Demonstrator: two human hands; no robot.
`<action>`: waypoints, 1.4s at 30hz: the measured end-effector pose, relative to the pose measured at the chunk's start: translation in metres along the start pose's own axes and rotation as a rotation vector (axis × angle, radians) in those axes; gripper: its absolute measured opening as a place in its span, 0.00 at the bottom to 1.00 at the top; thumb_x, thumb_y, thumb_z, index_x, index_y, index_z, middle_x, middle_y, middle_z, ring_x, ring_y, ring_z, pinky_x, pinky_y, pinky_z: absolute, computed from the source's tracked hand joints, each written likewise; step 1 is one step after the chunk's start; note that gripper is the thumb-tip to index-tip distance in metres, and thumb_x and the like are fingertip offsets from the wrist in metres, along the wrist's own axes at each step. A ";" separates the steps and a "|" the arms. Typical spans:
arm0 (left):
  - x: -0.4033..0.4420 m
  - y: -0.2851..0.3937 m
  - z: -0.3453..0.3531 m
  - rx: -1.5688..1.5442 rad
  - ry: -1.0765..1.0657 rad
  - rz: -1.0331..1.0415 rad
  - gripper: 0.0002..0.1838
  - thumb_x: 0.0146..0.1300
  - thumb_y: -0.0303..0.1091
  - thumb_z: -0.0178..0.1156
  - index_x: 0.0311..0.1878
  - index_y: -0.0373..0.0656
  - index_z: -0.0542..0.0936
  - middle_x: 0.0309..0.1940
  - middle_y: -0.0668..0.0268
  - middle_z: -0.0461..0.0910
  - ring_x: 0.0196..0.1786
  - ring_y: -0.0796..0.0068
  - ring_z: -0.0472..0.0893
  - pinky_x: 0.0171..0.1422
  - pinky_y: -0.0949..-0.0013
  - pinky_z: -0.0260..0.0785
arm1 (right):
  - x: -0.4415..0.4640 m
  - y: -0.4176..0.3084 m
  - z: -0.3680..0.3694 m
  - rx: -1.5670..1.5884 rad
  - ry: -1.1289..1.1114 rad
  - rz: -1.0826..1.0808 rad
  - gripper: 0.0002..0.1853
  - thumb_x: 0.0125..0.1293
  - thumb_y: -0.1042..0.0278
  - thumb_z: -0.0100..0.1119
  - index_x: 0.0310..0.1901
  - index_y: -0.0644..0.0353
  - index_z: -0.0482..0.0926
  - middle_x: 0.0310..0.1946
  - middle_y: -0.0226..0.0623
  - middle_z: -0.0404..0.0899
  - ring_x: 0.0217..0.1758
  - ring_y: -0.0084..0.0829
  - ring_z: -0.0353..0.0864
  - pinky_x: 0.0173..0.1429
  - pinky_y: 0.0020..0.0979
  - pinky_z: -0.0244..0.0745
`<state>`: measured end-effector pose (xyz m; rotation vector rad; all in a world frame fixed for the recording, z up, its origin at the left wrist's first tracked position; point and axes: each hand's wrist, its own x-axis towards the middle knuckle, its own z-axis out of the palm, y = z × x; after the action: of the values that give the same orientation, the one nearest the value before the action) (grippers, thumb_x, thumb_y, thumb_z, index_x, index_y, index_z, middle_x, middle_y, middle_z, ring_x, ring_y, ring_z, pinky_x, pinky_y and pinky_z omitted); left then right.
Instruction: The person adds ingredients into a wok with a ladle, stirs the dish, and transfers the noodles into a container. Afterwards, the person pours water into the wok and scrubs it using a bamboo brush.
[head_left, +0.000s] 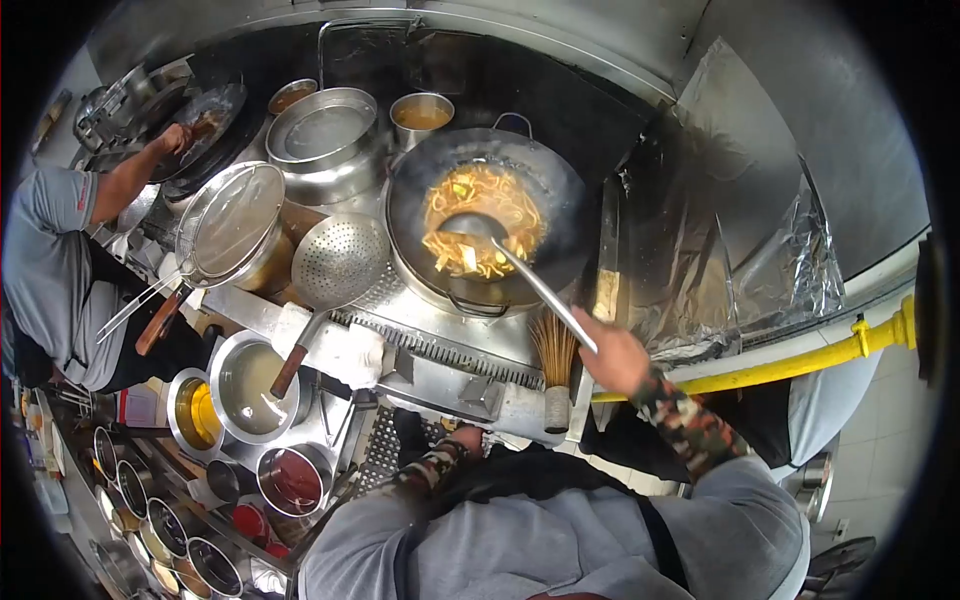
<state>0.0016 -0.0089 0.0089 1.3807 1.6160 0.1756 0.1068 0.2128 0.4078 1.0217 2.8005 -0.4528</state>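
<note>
In the head view my right hand is closed around the handle of a metal ladle. The ladle's bowl rests in a large dark wok on the stove, amid thick noodles with pale and yellow-green pieces in an orange-brown sauce. Low at the stove's front edge is my left hand, close to the metal front; its fingers are too small and partly hidden to make out. A bamboo wok brush stands beside the wok, left of my right hand.
A perforated skimmer, a wire strainer and a white cloth lie left of the wok. Pots of sauce stand behind. Farther left, a co-worker reaches over another wok. A yellow pipe runs at right.
</note>
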 end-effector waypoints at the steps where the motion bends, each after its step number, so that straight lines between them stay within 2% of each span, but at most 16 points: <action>1: -0.013 0.024 0.000 -0.044 0.054 0.001 0.21 0.51 0.43 0.61 0.43 0.37 0.80 0.42 0.46 0.81 0.49 0.49 0.79 0.54 0.55 0.72 | -0.008 -0.009 0.001 0.039 -0.010 0.027 0.32 0.57 0.70 0.52 0.67 0.48 0.64 0.37 0.57 0.80 0.41 0.56 0.80 0.49 0.47 0.76; 4: -0.043 0.027 -0.039 -0.126 0.124 -0.011 0.16 0.55 0.40 0.57 0.39 0.38 0.81 0.41 0.46 0.81 0.46 0.46 0.80 0.51 0.54 0.73 | 0.020 0.029 0.023 0.147 0.052 -0.148 0.34 0.56 0.70 0.52 0.68 0.47 0.61 0.36 0.57 0.80 0.40 0.56 0.80 0.48 0.47 0.77; 6: -0.039 0.022 -0.031 -0.147 0.092 -0.017 0.16 0.57 0.39 0.55 0.42 0.38 0.80 0.42 0.46 0.81 0.46 0.44 0.80 0.51 0.54 0.73 | 0.049 0.011 0.010 0.076 -0.022 0.018 0.32 0.58 0.73 0.48 0.67 0.52 0.63 0.38 0.54 0.80 0.40 0.54 0.81 0.47 0.47 0.77; 9: -0.023 0.005 0.010 -0.206 0.093 -0.077 0.34 0.55 0.35 0.57 0.67 0.42 0.61 0.60 0.43 0.70 0.57 0.44 0.75 0.59 0.52 0.69 | 0.078 0.010 0.047 -0.112 0.126 0.016 0.31 0.58 0.72 0.47 0.67 0.56 0.63 0.37 0.50 0.81 0.39 0.52 0.82 0.45 0.48 0.77; 12: 0.006 -0.014 0.065 -0.006 0.321 0.139 0.35 0.52 0.35 0.60 0.64 0.40 0.64 0.64 0.47 0.65 0.63 0.48 0.70 0.62 0.56 0.68 | 0.059 0.005 0.049 -0.117 0.095 0.042 0.31 0.58 0.71 0.49 0.67 0.56 0.64 0.38 0.52 0.81 0.40 0.52 0.81 0.47 0.46 0.76; 15: 0.021 0.006 0.041 0.148 -0.027 -0.017 0.34 0.54 0.36 0.57 0.66 0.40 0.62 0.68 0.50 0.62 0.67 0.48 0.66 0.67 0.58 0.64 | 0.021 0.015 0.020 0.102 0.038 -0.041 0.29 0.56 0.71 0.56 0.63 0.59 0.69 0.53 0.50 0.76 0.45 0.53 0.79 0.50 0.42 0.77; 18: 0.037 0.023 0.025 0.354 -0.161 -0.047 0.32 0.55 0.37 0.56 0.64 0.41 0.64 0.65 0.52 0.66 0.64 0.50 0.69 0.65 0.58 0.65 | -0.013 0.012 0.008 0.214 0.225 -0.073 0.31 0.55 0.70 0.57 0.65 0.55 0.67 0.44 0.53 0.79 0.46 0.54 0.78 0.52 0.44 0.74; 20: 0.034 0.033 0.014 0.259 -0.113 -0.028 0.30 0.55 0.38 0.56 0.62 0.41 0.67 0.61 0.52 0.69 0.61 0.52 0.72 0.63 0.58 0.67 | -0.015 0.026 0.013 0.216 0.409 -0.314 0.32 0.59 0.72 0.58 0.67 0.55 0.64 0.38 0.48 0.82 0.33 0.47 0.82 0.37 0.40 0.77; 22: 0.021 0.033 0.014 0.144 -0.044 0.002 0.28 0.54 0.39 0.57 0.60 0.42 0.70 0.57 0.52 0.72 0.59 0.53 0.74 0.61 0.59 0.68 | -0.016 0.021 -0.001 1.135 -0.080 0.143 0.31 0.64 0.74 0.54 0.69 0.54 0.62 0.30 0.37 0.79 0.18 0.30 0.77 0.20 0.30 0.70; 23: 0.007 0.028 0.014 0.087 -0.010 0.011 0.28 0.54 0.39 0.57 0.59 0.42 0.71 0.56 0.53 0.74 0.58 0.54 0.75 0.60 0.59 0.69 | -0.011 0.026 -0.003 1.422 -0.172 0.124 0.29 0.67 0.76 0.51 0.70 0.55 0.60 0.27 0.30 0.74 0.12 0.17 0.67 0.13 0.21 0.58; 24: -0.005 0.020 0.017 0.052 0.015 0.022 0.27 0.53 0.39 0.57 0.58 0.43 0.73 0.54 0.53 0.75 0.56 0.55 0.76 0.59 0.59 0.69 | 0.003 0.048 0.011 1.540 -0.256 0.094 0.29 0.66 0.76 0.52 0.69 0.59 0.61 0.31 0.33 0.77 0.16 0.21 0.72 0.18 0.23 0.65; 25: -0.018 0.009 0.021 0.021 0.034 0.020 0.26 0.53 0.39 0.57 0.57 0.43 0.74 0.52 0.53 0.77 0.55 0.55 0.77 0.58 0.59 0.70 | 0.029 0.073 0.058 0.954 0.184 -0.213 0.28 0.66 0.76 0.53 0.68 0.61 0.62 0.32 0.34 0.78 0.19 0.22 0.73 0.21 0.22 0.67; 28: -0.077 -0.021 0.029 -0.074 0.044 -0.112 0.24 0.52 0.40 0.58 0.54 0.44 0.78 0.47 0.54 0.82 0.51 0.57 0.80 0.56 0.60 0.72 | 0.031 0.068 0.088 0.440 0.510 -0.403 0.27 0.64 0.76 0.55 0.66 0.64 0.65 0.37 0.36 0.79 0.26 0.23 0.75 0.28 0.20 0.69; 30: -0.154 0.011 -0.007 -0.234 0.030 -0.354 0.30 0.49 0.43 0.61 0.58 0.45 0.77 0.53 0.54 0.79 0.56 0.55 0.78 0.59 0.58 0.71 | 0.006 0.046 0.075 1.187 0.055 -0.038 0.28 0.64 0.77 0.54 0.67 0.63 0.63 0.31 0.32 0.77 0.22 0.21 0.73 0.25 0.19 0.66; 36: -0.234 0.103 -0.041 -0.335 0.260 -0.730 0.40 0.48 0.52 0.65 0.66 0.48 0.70 0.58 0.52 0.75 0.61 0.54 0.74 0.63 0.55 0.68 | -0.021 0.015 -0.004 1.653 -0.669 -0.044 0.22 0.66 0.73 0.50 0.61 0.57 0.60 0.20 0.28 0.64 0.12 0.19 0.63 0.13 0.22 0.59; 42: -0.253 0.229 -0.059 -0.645 0.861 -0.667 0.36 0.53 0.45 0.63 0.66 0.46 0.70 0.55 0.49 0.77 0.58 0.50 0.76 0.64 0.59 0.67 | 0.011 -0.035 -0.073 1.041 -1.240 -0.542 0.33 0.63 0.67 0.59 0.68 0.59 0.58 0.21 0.30 0.65 0.19 0.16 0.60 0.18 0.19 0.55</action>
<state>0.0878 -0.1104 0.3281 0.1985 2.3287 0.8837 0.0751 0.2174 0.4825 -0.1350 1.5145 -1.8700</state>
